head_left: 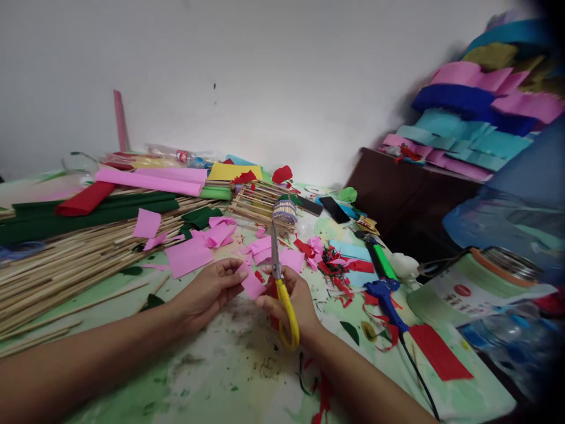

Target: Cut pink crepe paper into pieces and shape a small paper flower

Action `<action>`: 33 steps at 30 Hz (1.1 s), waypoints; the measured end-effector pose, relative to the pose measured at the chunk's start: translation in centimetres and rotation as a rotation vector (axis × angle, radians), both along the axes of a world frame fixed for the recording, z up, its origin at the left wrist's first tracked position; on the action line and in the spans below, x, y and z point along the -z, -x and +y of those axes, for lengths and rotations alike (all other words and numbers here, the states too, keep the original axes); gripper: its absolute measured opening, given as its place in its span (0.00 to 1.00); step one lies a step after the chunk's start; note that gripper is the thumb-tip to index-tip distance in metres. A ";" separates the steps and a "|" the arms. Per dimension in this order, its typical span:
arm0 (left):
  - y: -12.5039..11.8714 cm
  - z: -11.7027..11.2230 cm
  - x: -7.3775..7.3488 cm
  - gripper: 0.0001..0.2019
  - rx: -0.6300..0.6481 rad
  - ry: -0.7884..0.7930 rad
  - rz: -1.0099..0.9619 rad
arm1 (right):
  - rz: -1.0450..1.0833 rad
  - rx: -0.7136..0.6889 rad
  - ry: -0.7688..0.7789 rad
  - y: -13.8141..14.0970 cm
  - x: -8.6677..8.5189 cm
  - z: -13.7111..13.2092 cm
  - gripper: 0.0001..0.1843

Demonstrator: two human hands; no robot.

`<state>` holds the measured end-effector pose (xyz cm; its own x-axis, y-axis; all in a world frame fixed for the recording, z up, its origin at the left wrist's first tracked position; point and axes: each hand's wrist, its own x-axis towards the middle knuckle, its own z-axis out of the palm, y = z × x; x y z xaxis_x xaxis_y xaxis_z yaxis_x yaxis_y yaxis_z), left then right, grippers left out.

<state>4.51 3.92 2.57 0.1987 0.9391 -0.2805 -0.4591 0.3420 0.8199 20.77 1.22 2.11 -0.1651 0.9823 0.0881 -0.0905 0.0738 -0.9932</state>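
Observation:
My left hand [207,291] pinches a small pink crepe paper piece [251,284] between thumb and fingers at the middle of the table. My right hand [296,300] touches the same piece with its fingertips and carries yellow-handled scissors [282,288]. Their blades point away from me, and the handle loop hangs over my wrist. More pink paper scraps [189,256] lie just beyond both hands.
A pile of bamboo sticks [66,265] and green, red and pink paper rolls [150,179] fill the left. A blue glue gun [386,297], red paper [439,353], phones [334,209] and a stick frame [258,203] lie right and behind. Stacked coloured paper [477,112] sits on a dark cabinet.

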 end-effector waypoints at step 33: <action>1.0 0.4 2.1 0.12 0.105 -0.202 0.289 | -0.945 0.098 -0.286 -1.9 -1.2 0.3 0.23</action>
<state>3.49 4.35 0.52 0.2365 0.9600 -0.1496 -0.1702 0.1925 0.9664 22.62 1.50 3.30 -0.2088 0.9576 0.1984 0.7485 0.2871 -0.5978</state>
